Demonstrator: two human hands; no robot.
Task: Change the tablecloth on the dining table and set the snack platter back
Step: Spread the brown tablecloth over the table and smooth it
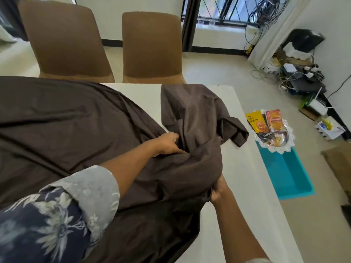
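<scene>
A dark brown tablecloth (57, 120) lies bunched over the left and middle of the white dining table (247, 177). Its right part is gathered into a loose heap with a corner flopped toward the table's right edge. My left hand (168, 144) grips a fold in the middle of that heap. My right hand (218, 190) pinches the cloth's gathered edge nearer to me. The snack platter (273, 133), a silver tray with a lacy rim and several snack packets, sits off the table on a turquoise stool (284, 171) to the right.
Two brown chairs (152, 48) stand at the table's far side. Tangled cables, a router and boxes (303, 78) crowd the floor by the right wall. A cardboard piece (338, 160) lies at the right edge. Bare table surface shows along the right side.
</scene>
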